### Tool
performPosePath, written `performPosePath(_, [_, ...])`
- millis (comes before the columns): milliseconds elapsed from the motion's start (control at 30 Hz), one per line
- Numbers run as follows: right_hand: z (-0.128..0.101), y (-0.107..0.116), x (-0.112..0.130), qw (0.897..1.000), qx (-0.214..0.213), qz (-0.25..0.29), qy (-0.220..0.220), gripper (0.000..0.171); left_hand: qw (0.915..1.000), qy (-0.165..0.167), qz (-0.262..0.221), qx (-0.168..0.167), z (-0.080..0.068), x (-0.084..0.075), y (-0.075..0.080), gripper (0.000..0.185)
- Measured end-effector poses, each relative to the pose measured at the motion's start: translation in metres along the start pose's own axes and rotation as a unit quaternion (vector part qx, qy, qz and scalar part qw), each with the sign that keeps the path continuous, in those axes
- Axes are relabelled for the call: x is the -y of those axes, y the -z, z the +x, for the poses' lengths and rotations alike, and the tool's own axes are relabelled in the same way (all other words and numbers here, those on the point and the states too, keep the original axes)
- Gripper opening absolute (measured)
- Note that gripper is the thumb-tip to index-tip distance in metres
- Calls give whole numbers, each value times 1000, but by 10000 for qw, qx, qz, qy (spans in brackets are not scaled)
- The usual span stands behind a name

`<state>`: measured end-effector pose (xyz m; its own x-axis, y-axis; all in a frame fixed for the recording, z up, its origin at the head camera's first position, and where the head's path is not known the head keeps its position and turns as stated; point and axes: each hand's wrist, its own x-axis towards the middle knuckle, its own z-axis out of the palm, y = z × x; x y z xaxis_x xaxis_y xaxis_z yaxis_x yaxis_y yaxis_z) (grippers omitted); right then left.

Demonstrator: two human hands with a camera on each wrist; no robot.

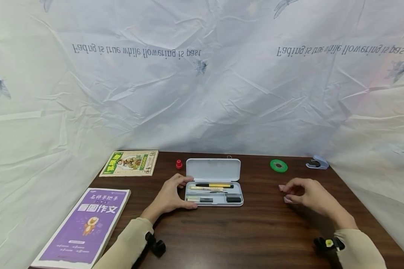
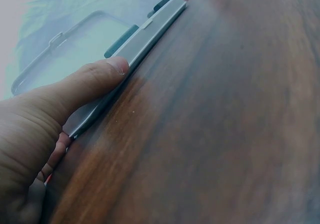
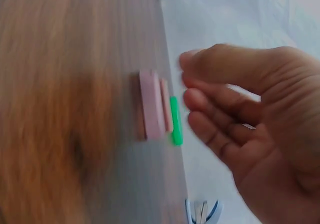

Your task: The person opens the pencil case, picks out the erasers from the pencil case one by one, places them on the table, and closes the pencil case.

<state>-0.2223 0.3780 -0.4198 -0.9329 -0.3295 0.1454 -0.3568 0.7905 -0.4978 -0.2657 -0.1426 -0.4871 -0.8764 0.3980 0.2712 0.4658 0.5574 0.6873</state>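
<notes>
Head view: the left hand [image 1: 170,198] clasps the left end of the open grey plastic pencil case [image 1: 214,194], which lies crosswise with pens and erasers inside. The right hand [image 1: 309,196], loosely curled and holding nothing, hovers just beside two small pink erasers [image 1: 282,188] on the tabletop [image 1: 242,231].

On the brown table [image 1: 256,231] lie 2 books: 1 purple book [image 1: 84,224] and 1 green-and-cream book [image 1: 130,163]. There is 1 open white pencil case [image 1: 213,170] holding 2 pens, 1 yellow-barrelled pen [image 1: 215,185] and 1 pale pen [image 1: 205,189], plus 2 small black blocks [image 1: 233,198]. Also 1 red cap [image 1: 178,164], 1 green tape roll [image 1: 278,165], 1 stapler [image 1: 317,163], 2 pink erasers [image 1: 287,200], and 2 hands, left hand [image 1: 170,197] and right hand [image 1: 311,196]
</notes>
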Motion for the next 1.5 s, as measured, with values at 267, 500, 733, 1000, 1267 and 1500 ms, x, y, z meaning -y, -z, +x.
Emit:
performPosePath(267, [28,-8,38,9855,-911,1245,710,27,10000,26,22,-6,0,0,1,95])
performPosePath(500, [62,-21,75,9720,-976,1761,1211,30,10000,-3,-1,-17,1,0,-1,95])
performPosePath(733, [81,-42,102,9674,-181,2132,1358,29,10000,-36,-20,-35,1,0,-3,95])
performPosePath(1000, [86,-65,105,9730,814,1613,1440,27,10000,-76,-1,-59,2,0,-3,95])
performPosePath(1267, [85,-73,110,9721,1455,1072,1494,22,10000,-74,4,-36,2,1,-2,94])
performPosePath(1500, [84,-76,113,9681,1693,726,1699,26,10000,-57,-7,-25,1,1,-2,94])
